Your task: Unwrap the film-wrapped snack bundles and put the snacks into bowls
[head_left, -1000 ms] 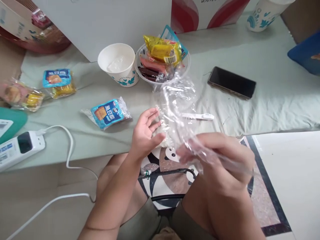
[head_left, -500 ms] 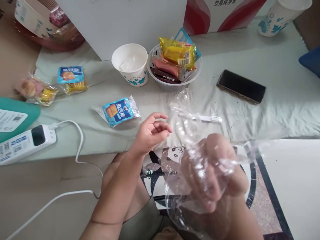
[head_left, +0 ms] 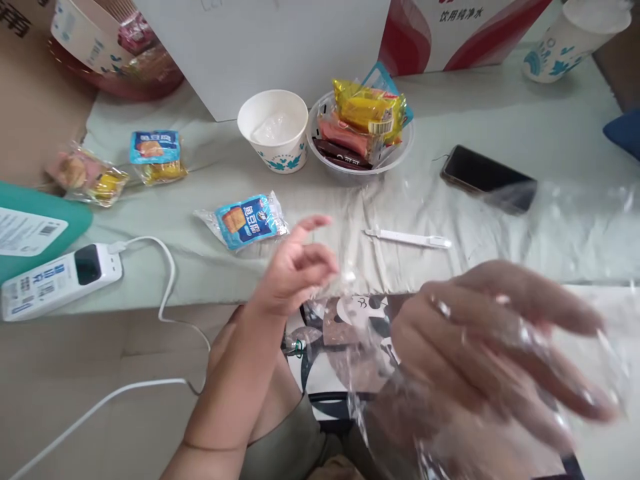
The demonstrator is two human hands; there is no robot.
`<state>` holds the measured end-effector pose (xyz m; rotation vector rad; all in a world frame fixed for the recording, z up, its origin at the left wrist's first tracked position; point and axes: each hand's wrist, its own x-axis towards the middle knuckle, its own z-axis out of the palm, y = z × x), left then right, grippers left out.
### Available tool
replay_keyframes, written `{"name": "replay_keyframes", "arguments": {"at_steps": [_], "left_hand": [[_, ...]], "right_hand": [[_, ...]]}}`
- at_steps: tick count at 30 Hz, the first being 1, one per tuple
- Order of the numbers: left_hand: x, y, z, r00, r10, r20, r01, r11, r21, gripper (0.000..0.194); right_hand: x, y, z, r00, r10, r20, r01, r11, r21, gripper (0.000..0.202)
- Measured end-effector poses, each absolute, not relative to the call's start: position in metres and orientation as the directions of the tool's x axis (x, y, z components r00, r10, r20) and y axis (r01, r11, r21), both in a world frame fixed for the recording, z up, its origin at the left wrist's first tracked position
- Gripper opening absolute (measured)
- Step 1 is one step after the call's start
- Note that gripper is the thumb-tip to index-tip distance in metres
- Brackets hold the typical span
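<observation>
In the head view, at near right, your right hand [head_left: 460, 340] has its fingers spread in clear film [head_left: 425, 457] (inside or behind it, I can't tell); your left hand [head_left: 295, 273] half-curls, and I can't tell whether it pinches any. Loose film could snag the white tool [head_left: 415, 239] if swept far-left. Past the table's [head_left: 475, 100] near edge, rightward, looks roomiest.

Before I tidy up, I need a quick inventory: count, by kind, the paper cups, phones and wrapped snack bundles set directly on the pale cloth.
Paper cups: 2
Phones: 1
Wrapped snack bundles: 3
Total: 6
</observation>
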<state>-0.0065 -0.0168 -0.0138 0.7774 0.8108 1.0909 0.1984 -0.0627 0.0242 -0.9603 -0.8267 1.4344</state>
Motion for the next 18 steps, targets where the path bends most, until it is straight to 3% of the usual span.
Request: {"name": "replay_keyframes", "arguments": {"at_steps": [3,6,9,12,14,18], "left_hand": [[-0.026,-0.009,-0.01,-0.162,0.986,-0.027,-0.473,-0.054,0.879,0.063],[-0.039,-0.004,-0.006,-0.378,0.923,-0.079,-0.432,-0.1,0.896,0.055],[-0.041,-0.004,-0.005,-0.37,0.9,-0.23,-0.364,0.087,0.927,0.037],[-0.039,-0.007,-0.006,-0.33,0.915,-0.232,-0.172,0.184,0.968,0.021],[-0.041,-0.008,-0.009,-0.355,0.921,-0.157,-0.032,0.155,0.987,0.017],[-0.052,-0.012,-0.015,-0.372,0.928,-0.009,0.216,0.097,0.972,0.016]], "right_hand": [[0.212,-0.037,0.021,0.075,0.993,-0.095,-0.322,-0.066,-0.945,0.042],[0.22,-0.015,0.015,0.163,0.979,-0.125,-0.288,-0.074,-0.955,0.041],[0.217,-0.007,0.008,0.109,0.963,-0.247,-0.215,-0.22,-0.952,0.037],[0.212,-0.008,0.004,-0.009,0.938,-0.346,0.106,-0.344,-0.933,0.026],[0.212,-0.008,0.002,0.043,0.947,-0.318,0.274,-0.317,-0.908,0.021],[0.215,-0.008,0.002,0.266,0.956,-0.122,0.399,-0.224,-0.889,0.021]]}}
